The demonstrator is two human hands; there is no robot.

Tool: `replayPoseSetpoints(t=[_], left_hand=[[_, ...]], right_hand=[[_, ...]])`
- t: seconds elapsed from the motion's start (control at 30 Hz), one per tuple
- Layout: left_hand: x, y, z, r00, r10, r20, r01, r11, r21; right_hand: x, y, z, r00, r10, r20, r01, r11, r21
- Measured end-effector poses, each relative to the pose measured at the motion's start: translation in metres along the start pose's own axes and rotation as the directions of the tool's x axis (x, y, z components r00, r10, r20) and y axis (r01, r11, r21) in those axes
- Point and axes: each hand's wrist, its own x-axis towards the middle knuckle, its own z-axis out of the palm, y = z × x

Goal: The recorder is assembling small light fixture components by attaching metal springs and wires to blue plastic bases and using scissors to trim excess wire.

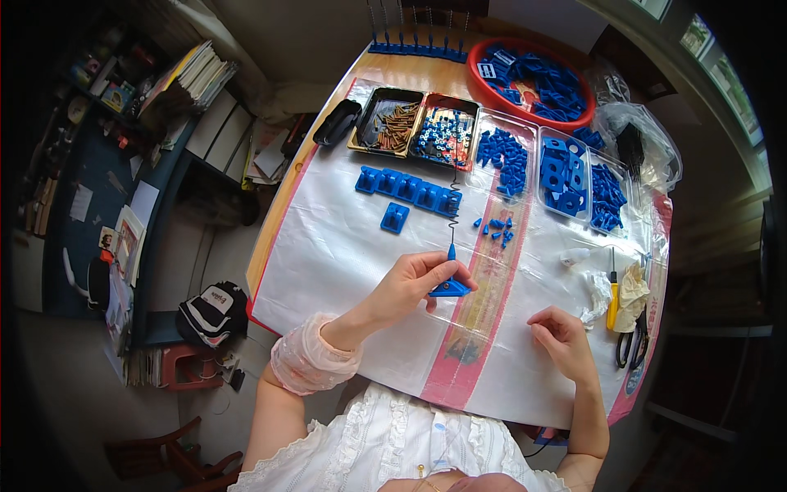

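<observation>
My left hand (410, 283) pinches a blue plastic piece with a flat base (449, 288) over the middle of the sheet. From its pointed blue top a thin wavy wire (453, 205) rises. My right hand (563, 340) is low over the sheet at the right, thumb and fingers curled together; whether anything small is between them is hidden. Several small blue cone-shaped caps (496, 232) lie loose beyond my left hand. To their left, blue base pieces (406, 189) stand in a row, with a single blue base (394, 218) in front.
Trays at the back hold brown screws (400, 123), small metal and blue parts (443, 131), blue caps (502, 160) and blue plates (563, 172). Behind them stand a red basin (533, 111) and a rack of wires (418, 51). A yellow-handled screwdriver (612, 303) and black scissors (631, 348) lie right.
</observation>
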Motion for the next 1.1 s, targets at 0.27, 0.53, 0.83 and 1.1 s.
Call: replayPoseSetpoints(t=[0.27, 0.53, 0.83, 1.1], left_hand=[[0.001, -0.011, 0.002, 0.981, 0.195, -0.015, -0.191, 0.971, 0.144], [-0.001, -0.015, 0.011, 0.996, 0.079, 0.051, -0.082, 0.995, 0.059], [-0.003, -0.030, 0.048, 0.977, -0.096, 0.189, 0.112, 0.990, -0.080], [0.007, -0.038, 0.059, 0.953, -0.133, 0.272, 0.188, 0.964, -0.189]], right_hand=[[0.001, -0.001, 0.001, 1.000, 0.006, 0.005, -0.006, 1.000, -0.003], [0.001, -0.004, 0.023, 0.963, -0.253, -0.089, 0.256, 0.966, 0.022], [-0.006, -0.015, 0.037, 0.817, -0.573, 0.067, 0.577, 0.814, -0.061], [-0.013, -0.015, 0.040, 0.766, -0.641, -0.049, 0.613, 0.752, -0.242]])
